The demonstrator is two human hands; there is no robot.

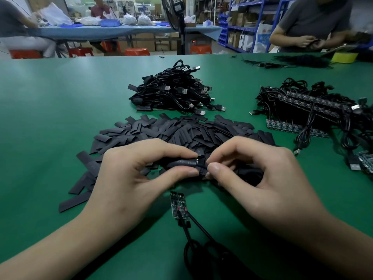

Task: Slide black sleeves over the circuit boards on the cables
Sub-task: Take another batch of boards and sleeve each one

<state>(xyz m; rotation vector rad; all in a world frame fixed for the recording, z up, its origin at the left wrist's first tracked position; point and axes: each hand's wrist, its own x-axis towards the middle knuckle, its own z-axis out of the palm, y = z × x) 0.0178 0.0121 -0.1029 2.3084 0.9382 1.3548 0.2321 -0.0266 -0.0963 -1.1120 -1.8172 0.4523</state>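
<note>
Low over the near middle of the green desk [50,110], the left hand [129,178], back upward, thumb and forefinger pinched on a black sleeve [179,163], other fingers curled beneath. Opposite it, the right hand [262,178], wrist toward the near right corner, thumb and forefinger tips closed tight on the dark end at the sleeve's right mouth, remaining fingers bent under the palm. Between the two, the black sleeve lying level, plumped round rather than flat, matte with faint pale print. At its right mouth, a sliver of circuit board [197,161] with small pale contacts, the rest of it covered. Just behind the hands, a wide heap of flat sleeves [181,130], loose and overlapping, spilling toward the left edge. Closer to the near edge, directly below the hands, two bare boards [178,206] side by side on the desk, dark with red dots, and black cables [210,257] looping from them to the near edge. Farther back at mid-desk, a pile of sleeved USB cables [173,91]. Toward the right edge, a bundle of unsleeved boards [308,109] in rows, tangled with their leads. At the far right corner, another person [310,21], hands together on something dark, too small to tell.
</note>
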